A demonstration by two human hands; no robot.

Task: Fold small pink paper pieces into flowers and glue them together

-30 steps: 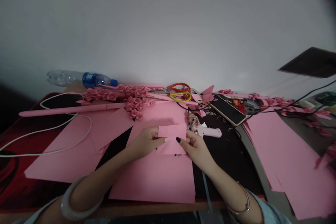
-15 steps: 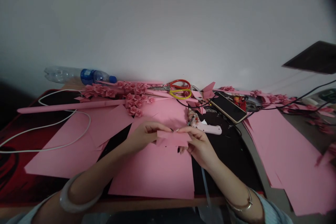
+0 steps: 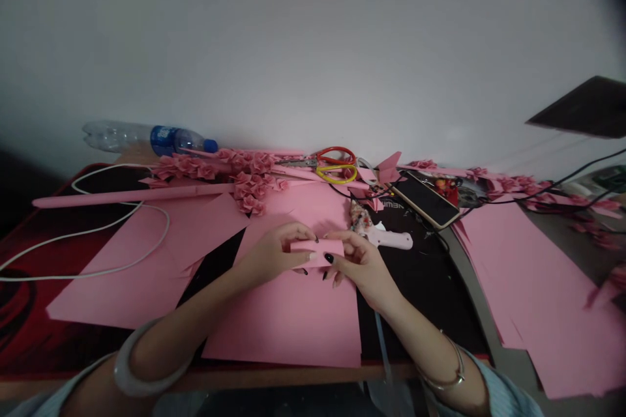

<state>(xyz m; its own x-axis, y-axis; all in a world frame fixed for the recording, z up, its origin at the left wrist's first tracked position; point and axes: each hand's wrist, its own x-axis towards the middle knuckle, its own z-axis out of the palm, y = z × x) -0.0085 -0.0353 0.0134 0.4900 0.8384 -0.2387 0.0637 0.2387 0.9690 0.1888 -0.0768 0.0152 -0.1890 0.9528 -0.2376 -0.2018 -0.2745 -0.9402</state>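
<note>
A small folded piece of pink paper [image 3: 317, 246] is pinched between both hands, above a large pink sheet [image 3: 288, 332]. My left hand [image 3: 274, 253] grips its left side, thumb on the near face and fingers behind. On the right side, my right hand [image 3: 364, 267] holds it with the thumb pressed on the near face. The two thumbs lie close together near its middle. Just beyond my right hand lies a glue gun [image 3: 391, 238] with a pale pink handle and a crusted, speckled front end.
Pink paper flowers [image 3: 252, 190] and a long rolled paper stick [image 3: 122, 197] lie at the back left. Scissors [image 3: 337, 165], a phone [image 3: 426, 201] and a plastic bottle [image 3: 161, 138] rest along the wall. Pink sheets [image 3: 542, 293] lie at right; a white cable [image 3: 163, 238] crosses the left.
The paper's near face now looks like a narrower, smooth strip. Both thumbs have come round onto that face, and the fingers have shifted behind it.
</note>
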